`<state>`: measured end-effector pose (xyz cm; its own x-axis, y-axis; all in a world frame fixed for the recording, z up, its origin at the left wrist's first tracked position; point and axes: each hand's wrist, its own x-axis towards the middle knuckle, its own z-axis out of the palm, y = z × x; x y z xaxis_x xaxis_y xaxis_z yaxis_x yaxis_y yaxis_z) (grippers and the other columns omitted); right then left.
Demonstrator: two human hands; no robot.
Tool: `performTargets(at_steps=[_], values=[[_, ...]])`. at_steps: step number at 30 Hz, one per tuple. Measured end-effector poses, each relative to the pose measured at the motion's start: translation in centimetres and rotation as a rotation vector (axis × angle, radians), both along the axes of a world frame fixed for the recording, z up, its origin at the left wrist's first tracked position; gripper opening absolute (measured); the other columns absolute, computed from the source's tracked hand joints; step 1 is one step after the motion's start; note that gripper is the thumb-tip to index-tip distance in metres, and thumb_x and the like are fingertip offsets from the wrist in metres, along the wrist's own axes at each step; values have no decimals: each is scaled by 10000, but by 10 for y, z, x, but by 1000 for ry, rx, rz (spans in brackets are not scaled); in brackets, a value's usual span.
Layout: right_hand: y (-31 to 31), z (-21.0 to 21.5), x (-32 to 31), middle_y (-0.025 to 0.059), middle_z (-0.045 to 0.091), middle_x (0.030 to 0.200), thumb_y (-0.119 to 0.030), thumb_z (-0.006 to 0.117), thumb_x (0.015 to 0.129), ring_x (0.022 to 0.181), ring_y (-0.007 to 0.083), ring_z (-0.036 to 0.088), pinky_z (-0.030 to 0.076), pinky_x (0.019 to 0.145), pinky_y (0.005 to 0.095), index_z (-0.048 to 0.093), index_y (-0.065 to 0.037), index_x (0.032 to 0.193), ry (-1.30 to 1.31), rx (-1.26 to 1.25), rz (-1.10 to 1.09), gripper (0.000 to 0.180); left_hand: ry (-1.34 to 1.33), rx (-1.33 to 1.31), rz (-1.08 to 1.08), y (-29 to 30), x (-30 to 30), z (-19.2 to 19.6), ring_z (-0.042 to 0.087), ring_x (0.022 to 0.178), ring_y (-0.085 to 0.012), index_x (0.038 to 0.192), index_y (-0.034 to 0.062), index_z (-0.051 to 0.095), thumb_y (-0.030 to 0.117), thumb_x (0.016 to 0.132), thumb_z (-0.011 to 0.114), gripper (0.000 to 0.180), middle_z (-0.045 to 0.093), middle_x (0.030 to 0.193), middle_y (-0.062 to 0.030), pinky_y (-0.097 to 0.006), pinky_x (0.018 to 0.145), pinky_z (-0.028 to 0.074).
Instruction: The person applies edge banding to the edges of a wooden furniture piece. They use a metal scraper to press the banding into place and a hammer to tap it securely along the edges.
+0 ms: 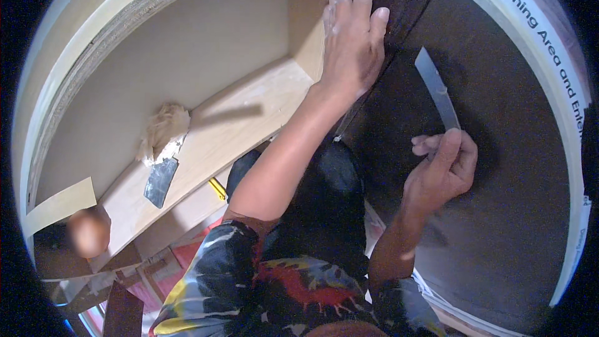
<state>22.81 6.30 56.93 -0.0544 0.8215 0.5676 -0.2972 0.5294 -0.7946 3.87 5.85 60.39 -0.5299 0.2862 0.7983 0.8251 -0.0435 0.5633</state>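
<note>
My left hand [354, 43] lies with outstretched fingers against the front edge of an upright pale wood panel [304, 37], part of an open cabinet. Its thumb stands apart, over the dark surface beside the panel. Lower and to the right, my right hand [440, 171] pinches the near end of a thin grey strip [439, 87] between thumb and fingers. The slightly curved strip points up and away, in front of a large dark brown panel [505, 150].
On the pale wood shelf [249, 109] sits a brownish, rough wad [166, 130] beside a flat grey metal blade [161, 181]. A yellow object [218, 188] shows below the shelf edge. Another person [88, 234] is partly visible at lower left, near a pale strip [62, 203].
</note>
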Motion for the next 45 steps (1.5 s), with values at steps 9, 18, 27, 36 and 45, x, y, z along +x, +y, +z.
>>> performTargets(at_steps=[9, 18, 27, 36, 45], values=[[-2, 37, -37, 108, 670, 711, -92, 613, 1012, 559, 155, 630, 526, 546, 297, 616, 35, 980, -7, 139, -120, 130, -56, 107, 6, 13, -10, -14, 445, 1273, -522, 1460, -80, 368, 209, 976, 560, 595, 472, 1365, -350, -563, 1106, 315], [7, 18, -31, 113, 674, 726, -109, 627, 1007, 559, 163, 636, 532, 542, 291, 619, 34, 987, -48, 55, -135, 145, 164, 122, -30, 12, 5, -58, 270, 1426, -564, 1535, -30, 255, 131, 943, 633, 721, 270, 1548, -364, -624, 1173, 205], [8, 25, -43, 117, 681, 751, -100, 645, 1000, 566, 158, 639, 527, 535, 285, 633, 24, 993, -4, 122, -89, 125, 182, 184, 24, 21, 3, -39, 444, 1295, -443, 1477, -29, 387, 164, 1009, 554, 534, 434, 1442, -301, -528, 1069, 353], [10, 30, -67, 96, 680, 746, -95, 668, 981, 571, 137, 640, 514, 519, 271, 654, 23, 996, -59, 71, -43, 119, -227, 444, -203, -15, 0, -49, 589, 1184, -322, 1383, -34, 502, 106, 996, 586, 419, 614, 1266, -250, -401, 1022, 450], [14, 27, -108, 73, 679, 699, -170, 665, 980, 584, 146, 647, 510, 550, 316, 675, 0, 940, -149, 114, -25, 175, -517, 439, -283, -14, -28, -18, 606, 761, -78, 1091, -42, 725, 242, 961, 711, 312, 706, 895, -30, -232, 653, 495]])
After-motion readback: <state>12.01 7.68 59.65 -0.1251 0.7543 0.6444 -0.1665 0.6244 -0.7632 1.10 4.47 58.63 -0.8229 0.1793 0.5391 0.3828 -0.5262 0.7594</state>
